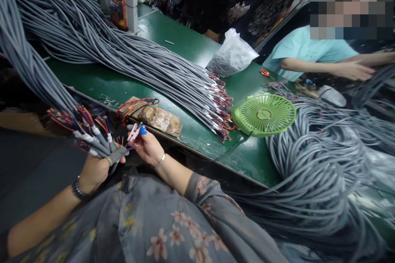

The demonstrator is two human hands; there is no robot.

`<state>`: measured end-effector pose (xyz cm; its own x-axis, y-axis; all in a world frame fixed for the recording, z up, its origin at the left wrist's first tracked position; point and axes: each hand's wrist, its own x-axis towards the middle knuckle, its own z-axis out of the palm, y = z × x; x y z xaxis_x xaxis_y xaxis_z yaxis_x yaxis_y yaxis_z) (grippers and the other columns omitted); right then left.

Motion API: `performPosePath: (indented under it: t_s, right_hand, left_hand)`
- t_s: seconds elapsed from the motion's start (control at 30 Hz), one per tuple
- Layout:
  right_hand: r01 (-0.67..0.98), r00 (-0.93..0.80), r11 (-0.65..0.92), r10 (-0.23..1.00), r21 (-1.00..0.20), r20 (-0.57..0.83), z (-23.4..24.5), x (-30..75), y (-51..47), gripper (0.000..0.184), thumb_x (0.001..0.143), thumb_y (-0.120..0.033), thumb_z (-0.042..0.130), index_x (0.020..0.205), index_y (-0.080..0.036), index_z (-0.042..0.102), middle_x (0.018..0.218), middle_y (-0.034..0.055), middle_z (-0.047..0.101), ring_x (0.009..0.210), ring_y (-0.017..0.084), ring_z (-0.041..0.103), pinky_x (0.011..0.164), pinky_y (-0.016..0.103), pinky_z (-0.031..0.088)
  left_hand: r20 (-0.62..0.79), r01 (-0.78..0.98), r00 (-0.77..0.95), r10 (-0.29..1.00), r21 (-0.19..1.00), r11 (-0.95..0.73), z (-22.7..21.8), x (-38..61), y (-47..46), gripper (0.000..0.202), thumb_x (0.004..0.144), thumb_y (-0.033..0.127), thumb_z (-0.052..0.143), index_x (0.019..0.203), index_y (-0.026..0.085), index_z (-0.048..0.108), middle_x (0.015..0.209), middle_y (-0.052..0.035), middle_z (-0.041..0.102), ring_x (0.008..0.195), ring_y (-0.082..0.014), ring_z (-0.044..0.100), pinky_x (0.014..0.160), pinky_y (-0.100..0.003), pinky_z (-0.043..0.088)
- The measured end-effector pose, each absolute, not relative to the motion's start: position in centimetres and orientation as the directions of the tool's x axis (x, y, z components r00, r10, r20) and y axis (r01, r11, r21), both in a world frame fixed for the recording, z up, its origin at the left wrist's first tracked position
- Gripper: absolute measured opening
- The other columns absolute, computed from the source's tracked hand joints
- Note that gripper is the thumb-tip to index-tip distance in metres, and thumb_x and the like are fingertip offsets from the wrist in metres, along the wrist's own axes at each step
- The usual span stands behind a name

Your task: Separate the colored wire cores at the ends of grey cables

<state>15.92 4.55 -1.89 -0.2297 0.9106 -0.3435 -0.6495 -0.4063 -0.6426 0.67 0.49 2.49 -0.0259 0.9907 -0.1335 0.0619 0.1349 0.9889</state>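
My left hand (pixel 98 168) is closed round the ends of several grey cables (pixel 92 139) whose coloured inner wires stick out; a grey cot covers one finger. My right hand (pixel 147 146) is closed in a pinch on a small pink tool (pixel 133 132) right at those wire tips, with a blue cot on one fingertip. The cables run up and left from my left hand into a thick hanging bundle (pixel 21 53).
A green table (pixel 253 158) carries a long fan of grey cables (pixel 160 70), a taped brown block with red wire (pixel 154 116), a green fan (pixel 263 114), a plastic bag (pixel 231 54) and scissors (pixel 264 72). Coiled grey cable (pixel 314 172) lies right. A person in a teal shirt (pixel 304 49) works beyond.
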Motion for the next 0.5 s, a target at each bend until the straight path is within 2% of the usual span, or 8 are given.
performPosePath:
  t_s: [0.17, 0.23, 0.4, 0.5]
  right_hand:
    - [-0.622, -0.32, -0.498, 0.866, -0.604, -0.385, -1.3, 16.5, 4.7, 0.053, 0.099, -0.073, 0.067, 0.09, -0.02, 0.074, 0.079, 0.0036, 0.073, 0.072, 0.017, 0.066, 0.066, 0.027, 0.058]
    - [-0.606, -0.354, -0.528, 0.849, -0.596, -0.392, -1.0, 16.9, 4.8, 0.053, 0.102, -0.072, 0.063, 0.09, -0.021, 0.073, 0.081, 0.0039, 0.074, 0.074, 0.017, 0.067, 0.066, 0.027, 0.058]
    - [-0.595, -0.333, -0.504, 0.863, -0.626, -0.379, -0.4, 17.6, 4.7, 0.038, 0.104, -0.055, 0.069, 0.091, -0.02, 0.074, 0.08, 0.0025, 0.074, 0.071, 0.014, 0.067, 0.066, 0.024, 0.059]
    - [-0.577, -0.316, -0.49, 0.872, -0.653, -0.374, -0.4, 17.7, 4.5, 0.039, 0.1, -0.058, 0.074, 0.092, -0.019, 0.075, 0.076, 0.0007, 0.072, 0.066, 0.012, 0.064, 0.064, 0.022, 0.059]
  left_hand:
    - [-0.129, 0.123, 0.015, 0.992, 0.984, 0.126, 2.3, 0.0, 0.2, 0.043, 0.063, 0.063, 0.089, 0.052, 0.024, 0.073, 0.054, -0.0043, 0.072, 0.055, -0.0217, 0.066, 0.058, -0.034, 0.055]
    - [-0.125, 0.142, 0.029, 0.992, 0.983, 0.12, 2.3, -0.3, 0.0, 0.044, 0.065, 0.065, 0.087, 0.052, 0.025, 0.073, 0.053, -0.004, 0.071, 0.054, -0.0215, 0.064, 0.056, -0.034, 0.053]
    - [-0.086, 0.143, -0.018, 0.996, 0.986, 0.088, 2.2, -0.7, -0.6, 0.039, 0.068, 0.062, 0.086, 0.054, 0.027, 0.074, 0.055, -0.002, 0.072, 0.057, -0.0221, 0.066, 0.064, -0.035, 0.057]
    - [-0.051, 0.156, -0.076, 0.996, 0.986, 0.063, 2.2, -0.4, -0.6, 0.037, 0.069, 0.059, 0.083, 0.053, 0.027, 0.075, 0.055, -0.0023, 0.074, 0.057, -0.0218, 0.067, 0.063, -0.035, 0.056]
